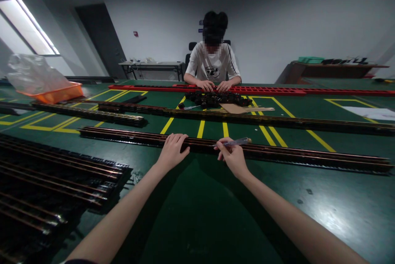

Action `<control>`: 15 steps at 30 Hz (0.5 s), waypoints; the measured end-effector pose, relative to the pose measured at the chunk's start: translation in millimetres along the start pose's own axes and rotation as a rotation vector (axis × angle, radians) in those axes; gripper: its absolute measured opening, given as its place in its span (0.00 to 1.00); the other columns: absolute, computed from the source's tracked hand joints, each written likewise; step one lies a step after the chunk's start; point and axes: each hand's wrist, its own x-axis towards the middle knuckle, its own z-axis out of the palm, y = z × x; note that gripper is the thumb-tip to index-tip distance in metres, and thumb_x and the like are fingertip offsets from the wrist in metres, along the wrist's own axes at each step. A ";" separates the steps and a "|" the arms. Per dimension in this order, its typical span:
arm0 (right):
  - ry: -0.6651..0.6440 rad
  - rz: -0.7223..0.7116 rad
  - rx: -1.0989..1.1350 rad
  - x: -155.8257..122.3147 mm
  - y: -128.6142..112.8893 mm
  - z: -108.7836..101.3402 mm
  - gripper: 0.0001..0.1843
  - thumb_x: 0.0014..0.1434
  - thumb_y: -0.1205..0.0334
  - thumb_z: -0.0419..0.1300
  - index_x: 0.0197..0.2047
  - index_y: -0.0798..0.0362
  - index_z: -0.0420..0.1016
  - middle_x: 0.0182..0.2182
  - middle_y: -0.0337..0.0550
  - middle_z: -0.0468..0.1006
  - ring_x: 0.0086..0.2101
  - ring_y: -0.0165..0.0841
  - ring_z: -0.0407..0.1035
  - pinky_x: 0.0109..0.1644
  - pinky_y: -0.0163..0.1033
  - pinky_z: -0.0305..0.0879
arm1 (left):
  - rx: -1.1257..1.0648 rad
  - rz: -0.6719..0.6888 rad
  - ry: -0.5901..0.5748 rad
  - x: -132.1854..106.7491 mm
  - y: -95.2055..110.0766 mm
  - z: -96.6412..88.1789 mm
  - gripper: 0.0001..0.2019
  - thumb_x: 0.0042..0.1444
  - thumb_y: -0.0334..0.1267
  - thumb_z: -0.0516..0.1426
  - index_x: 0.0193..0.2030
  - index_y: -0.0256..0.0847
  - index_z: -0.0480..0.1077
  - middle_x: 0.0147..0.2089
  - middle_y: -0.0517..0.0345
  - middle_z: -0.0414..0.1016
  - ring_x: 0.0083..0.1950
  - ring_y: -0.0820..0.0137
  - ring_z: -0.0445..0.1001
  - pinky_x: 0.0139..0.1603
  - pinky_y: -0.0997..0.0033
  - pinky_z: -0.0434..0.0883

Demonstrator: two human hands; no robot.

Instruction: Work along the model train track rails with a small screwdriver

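A long dark rail with copper strips (293, 155) lies across the green table (197, 214) in front of me. My left hand (171, 151) rests on it with fingers flat and held together, pressing the rail down. My right hand (232, 157) is closed around a slim screwdriver with a clear handle (236, 142), its shaft lying sideways over the rail and pointing left.
A stack of similar rails (55, 190) lies at my left. More rails (277, 120) cross the table beyond. A person in a white shirt (212, 64) sits opposite, hands on a red rail (277, 90) by black parts (216, 98). An orange tray (57, 93) stands far left.
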 end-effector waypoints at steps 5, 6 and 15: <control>0.009 -0.005 0.005 0.1 -2.7 1.0 0.15 0.57 0.49 0.57 0.32 0.54 0.69 0.28 0.42 0.76 0.19 0.26 0.67 0.21 0.32 0.63 | 0.033 -0.030 0.026 0.9 4.3 2.4 0.15 0.58 0.38 0.52 0.50 0.36 0.65 0.49 0.49 0.71 0.52 0.60 0.66 0.59 0.51 0.63; 0.009 -0.003 0.007 0.2 -3.0 1.1 0.15 0.57 0.49 0.57 0.32 0.54 0.69 0.28 0.42 0.76 0.19 0.26 0.67 0.21 0.32 0.63 | 0.040 -0.027 0.027 0.6 4.7 2.9 0.15 0.58 0.38 0.52 0.51 0.35 0.65 0.49 0.48 0.71 0.52 0.60 0.66 0.59 0.51 0.62; -0.002 0.009 0.040 1.4 0.9 0.6 0.14 0.57 0.50 0.58 0.32 0.54 0.69 0.28 0.42 0.75 0.19 0.26 0.67 0.21 0.31 0.64 | 0.063 -0.006 0.025 -1.6 2.8 5.1 0.16 0.59 0.38 0.51 0.53 0.35 0.65 0.49 0.48 0.70 0.54 0.60 0.66 0.62 0.51 0.60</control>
